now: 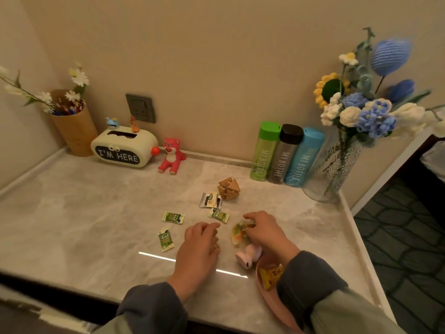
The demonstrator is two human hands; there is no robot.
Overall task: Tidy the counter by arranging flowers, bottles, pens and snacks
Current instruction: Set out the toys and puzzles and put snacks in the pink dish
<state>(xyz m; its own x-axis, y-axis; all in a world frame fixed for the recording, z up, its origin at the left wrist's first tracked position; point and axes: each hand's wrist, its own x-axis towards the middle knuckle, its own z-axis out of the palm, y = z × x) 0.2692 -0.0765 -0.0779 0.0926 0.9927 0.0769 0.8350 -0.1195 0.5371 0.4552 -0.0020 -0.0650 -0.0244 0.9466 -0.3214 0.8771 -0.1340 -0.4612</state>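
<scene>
Three bottles (286, 155) stand in a row at the wall beside the flowers (361, 109) in their vase (337, 169), and pens (69, 109) sit in the cup (74, 136) far left, so those look done. Snacks are what's left: four packets (173, 216) lie loose mid-counter (84, 213), w/ one yellow snack (272, 273) already on the pink plate (265, 300). Your right hand (262, 232) pinches a clear-wrapped snack (238, 233) just beyond the plate. Your left hand (199, 247) is right beside it, fingers curled under; can't tell if it holds anything. The packets lie near, left of and beyond both hands.
</scene>
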